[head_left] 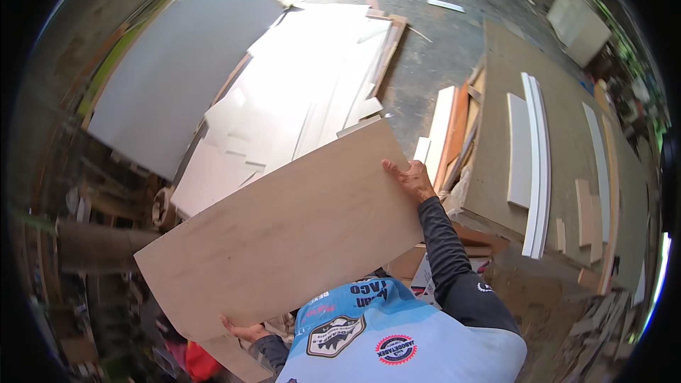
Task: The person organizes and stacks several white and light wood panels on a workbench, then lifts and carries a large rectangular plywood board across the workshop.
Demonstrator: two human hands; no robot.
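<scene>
A wide, flat plywood board (284,227) with a pale brown face spans the middle of the head view, tilted up to the right. On its right short edge is my right hand (413,180), with the thumb and fingers clasped round it. My left hand (245,329) grips the board's lower left edge, the thumb on its face and the other fingers hidden behind. The board is in front of my body, close to my shirt, and covers part of a white-topped stack of panels (305,78) beyond it.
A large grey-white panel (184,64) stands at the left. To the right, a brown tabletop (486,170) bears long white strips (537,163) and small wood pieces. Orange-brown and white planks (454,128) lie beside it. Something red (202,362) is low at the left.
</scene>
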